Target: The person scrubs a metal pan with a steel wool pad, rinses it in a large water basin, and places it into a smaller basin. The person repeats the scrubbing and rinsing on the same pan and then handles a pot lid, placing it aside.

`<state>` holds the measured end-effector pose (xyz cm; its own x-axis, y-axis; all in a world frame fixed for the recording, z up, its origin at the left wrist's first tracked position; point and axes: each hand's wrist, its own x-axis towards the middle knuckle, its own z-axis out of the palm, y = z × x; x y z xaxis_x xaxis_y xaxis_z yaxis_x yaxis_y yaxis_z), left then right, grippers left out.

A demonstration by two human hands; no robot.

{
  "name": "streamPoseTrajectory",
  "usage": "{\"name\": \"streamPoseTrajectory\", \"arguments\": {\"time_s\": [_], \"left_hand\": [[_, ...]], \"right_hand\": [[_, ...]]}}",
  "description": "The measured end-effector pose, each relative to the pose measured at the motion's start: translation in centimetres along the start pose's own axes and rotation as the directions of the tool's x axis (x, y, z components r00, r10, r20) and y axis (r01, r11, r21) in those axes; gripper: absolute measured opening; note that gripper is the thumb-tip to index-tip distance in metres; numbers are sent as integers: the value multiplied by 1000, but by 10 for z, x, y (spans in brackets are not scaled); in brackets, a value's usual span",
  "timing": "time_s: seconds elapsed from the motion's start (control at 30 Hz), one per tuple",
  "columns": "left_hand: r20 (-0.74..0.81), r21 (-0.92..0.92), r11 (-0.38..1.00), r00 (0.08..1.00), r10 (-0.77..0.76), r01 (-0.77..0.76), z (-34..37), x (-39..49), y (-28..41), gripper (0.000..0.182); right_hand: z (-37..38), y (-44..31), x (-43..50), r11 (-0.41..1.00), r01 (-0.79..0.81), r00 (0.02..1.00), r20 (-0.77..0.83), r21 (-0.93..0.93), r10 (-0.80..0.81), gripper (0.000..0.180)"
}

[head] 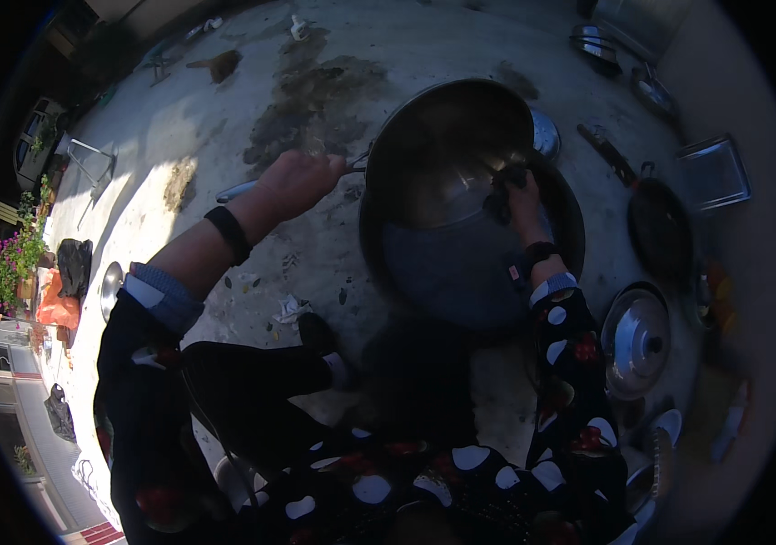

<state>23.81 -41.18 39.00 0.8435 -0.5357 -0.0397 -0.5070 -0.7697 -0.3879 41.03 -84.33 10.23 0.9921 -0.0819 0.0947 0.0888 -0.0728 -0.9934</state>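
My left hand (301, 178) grips the long handle (237, 191) of a large dark wok (429, 129). The wok is tilted, its inside facing me. My right hand (526, 201) is inside it, holding a dark scrubbing pad or cloth (498, 196) against the inner wall; the material cannot be made out. Under the wok stands a wide, dark round basin (573, 228) with greyish water (456, 272) in it. The wok's lower part seems to dip into the water. Deep shadow hides the basin's near side.
At the right lie a frying pan (660, 225), a domed metal lid (637, 340) and a rectangular metal tray (715, 170). A shiny metal vessel (545, 134) stands behind the wok. My shoe (316, 332) rests left of the basin, by crumpled white paper (290, 310). Wet patches (313, 102) mark the concrete.
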Motion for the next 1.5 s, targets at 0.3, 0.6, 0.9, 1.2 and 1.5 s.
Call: {"name": "streamPoseTrajectory", "arguments": {"time_s": [0.3,0.6,0.9,1.2,1.5], "left_hand": [[-110,-110,969,966,-235,223,-12,-14,-18,14],[323,-737,454,851,-414,500,56,18,-18,41],[326,-620,423,707,-628,661,56,-1,-15,45],[251,-778,213,603,-757,591,50,14,2,45],[21,-936,150,475,-880,319,17,27,-12,47]], "right_hand": [[25,-80,9,928,359,859,-352,-103,-371,29],[41,-141,8,795,314,892,-125,-519,-434,29],[70,-172,12,806,395,845,-170,-442,-507,29],[113,-179,27,914,337,846,-354,-224,-399,38],[158,-121,-35,864,446,825,482,-233,-296,53]]}}
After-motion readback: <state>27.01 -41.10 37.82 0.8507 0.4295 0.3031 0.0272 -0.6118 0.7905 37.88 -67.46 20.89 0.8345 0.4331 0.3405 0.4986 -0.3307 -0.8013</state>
